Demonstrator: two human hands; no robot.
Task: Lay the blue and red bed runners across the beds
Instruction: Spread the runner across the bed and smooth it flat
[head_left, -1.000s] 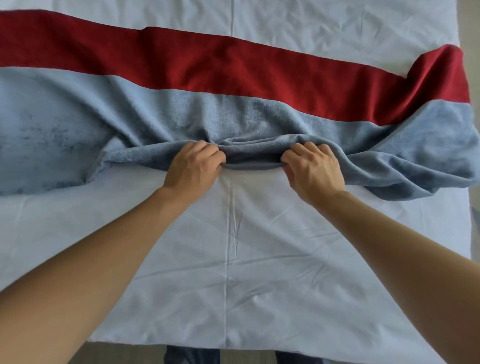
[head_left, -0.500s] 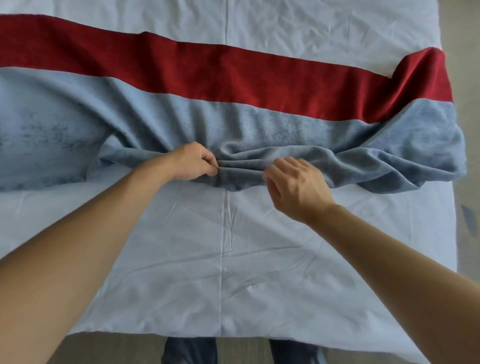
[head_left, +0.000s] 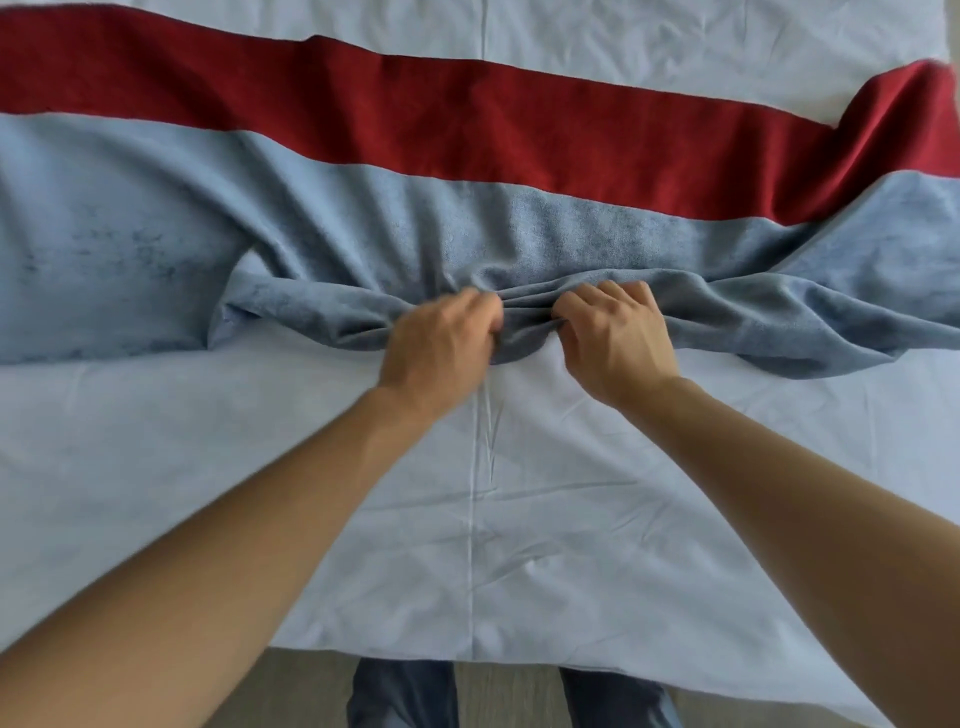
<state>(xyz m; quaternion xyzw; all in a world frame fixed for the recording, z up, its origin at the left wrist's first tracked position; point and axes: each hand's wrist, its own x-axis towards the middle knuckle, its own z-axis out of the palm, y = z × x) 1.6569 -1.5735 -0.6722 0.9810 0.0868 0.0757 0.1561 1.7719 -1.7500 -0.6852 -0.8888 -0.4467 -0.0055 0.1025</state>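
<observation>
A red runner (head_left: 467, 119) lies flat across the white bed (head_left: 545, 493), from far left to the right edge, where it bunches. Just nearer me lies the blue runner (head_left: 130, 234). It is flat on the left and folded over and rumpled along its near edge from the middle to the right. My left hand (head_left: 441, 353) grips a bunch of that near edge at the centre. My right hand (head_left: 613, 338) grips the same edge a little to the right, fingers curled into the fold.
A seam (head_left: 475, 467) runs down the middle of the white cover. The bed's near edge (head_left: 519, 662) is just in front of my legs (head_left: 405, 696), with grey floor below. The bed's right edge is at the frame's far right.
My left hand has slid right along the blue edge, and my right hand has closed on the edge again. The two hands are now closer together at the centre.
</observation>
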